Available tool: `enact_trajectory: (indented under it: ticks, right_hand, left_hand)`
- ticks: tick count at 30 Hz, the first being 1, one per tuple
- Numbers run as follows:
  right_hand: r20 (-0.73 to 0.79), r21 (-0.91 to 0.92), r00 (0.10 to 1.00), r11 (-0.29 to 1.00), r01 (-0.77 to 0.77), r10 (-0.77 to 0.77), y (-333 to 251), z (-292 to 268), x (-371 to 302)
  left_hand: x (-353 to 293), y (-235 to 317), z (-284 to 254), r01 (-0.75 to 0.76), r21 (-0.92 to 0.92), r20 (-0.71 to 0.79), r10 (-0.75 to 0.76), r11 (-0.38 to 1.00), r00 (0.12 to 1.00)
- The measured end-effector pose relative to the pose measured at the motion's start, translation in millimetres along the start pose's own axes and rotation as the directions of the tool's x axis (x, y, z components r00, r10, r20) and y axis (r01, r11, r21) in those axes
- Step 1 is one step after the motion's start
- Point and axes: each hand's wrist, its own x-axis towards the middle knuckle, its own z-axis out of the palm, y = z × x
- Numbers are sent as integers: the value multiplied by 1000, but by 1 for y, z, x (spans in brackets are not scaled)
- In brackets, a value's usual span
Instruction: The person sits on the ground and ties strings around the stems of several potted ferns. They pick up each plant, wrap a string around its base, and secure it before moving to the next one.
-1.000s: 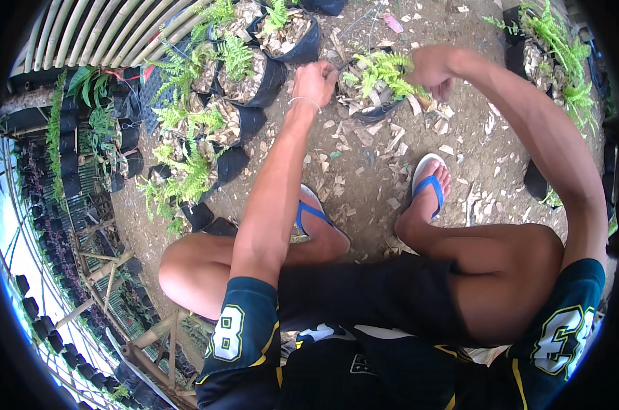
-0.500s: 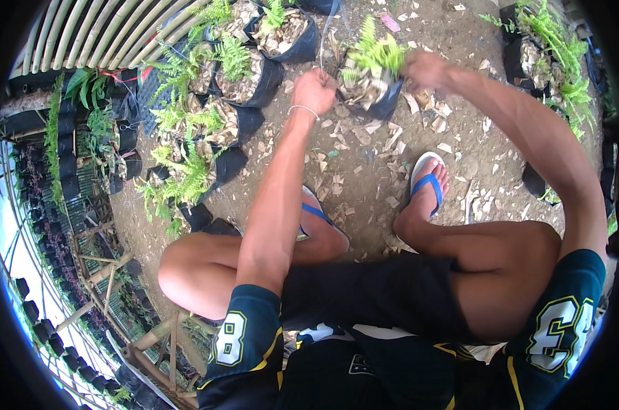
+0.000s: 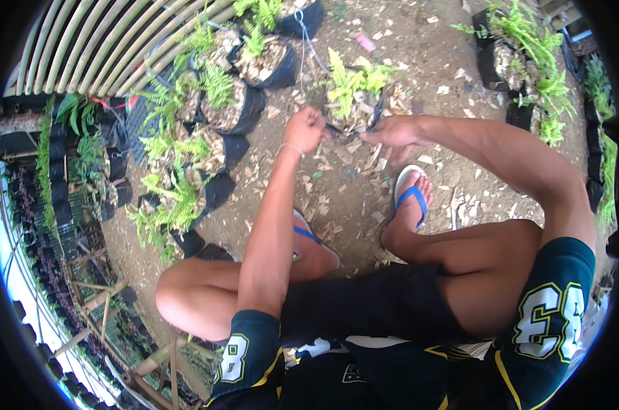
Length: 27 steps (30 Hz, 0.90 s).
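A black grow bag (image 3: pixel 376 113) with a green fern (image 3: pixel 347 85) and pale wood chips in it stands on the dirt ahead of me. My left hand (image 3: pixel 305 130) is closed at the bag's near left rim, its fingertips pinching the black edge. On the near right side, my right hand (image 3: pixel 395 132) grips the rim between thumb and fingers. A thin wire (image 3: pixel 308 42) with a looped top stretches above the bag's left side; where its lower ends fasten is hard to make out.
Several potted ferns in black bags (image 3: pixel 244 109) are grouped at the left, near a bamboo slat fence (image 3: pixel 111 48). More ferns (image 3: pixel 542 68) line the right. Wood chips litter the soil, and my sandalled foot (image 3: pixel 412 201) rests just below the bag.
My left hand has come down from the wire area to the bag's near rim. My right hand has swung from the bag's far right side to its near edge. The view has shifted slightly.
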Motion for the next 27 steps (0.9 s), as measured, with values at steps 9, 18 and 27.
enact_trajectory:
  ticks: [9, 18, 27]
  right_hand:
    - [204, -752, 972, 654, 80, 117, 6, -3, 16]
    - [396, -331, 577, 475, 816, -715, -92, 273, 108]
    - [322, -903, 115, -269, 335, -940, -135, 287, 119]
  left_hand:
    - [-3, -10, 18, 42, -113, 22, -40, 993, 999]
    - [10, 8, 9, 190, -68, 97, -183, 979, 978]
    - [-1, -1, 3, 196, -125, 99, -185, 973, 978]
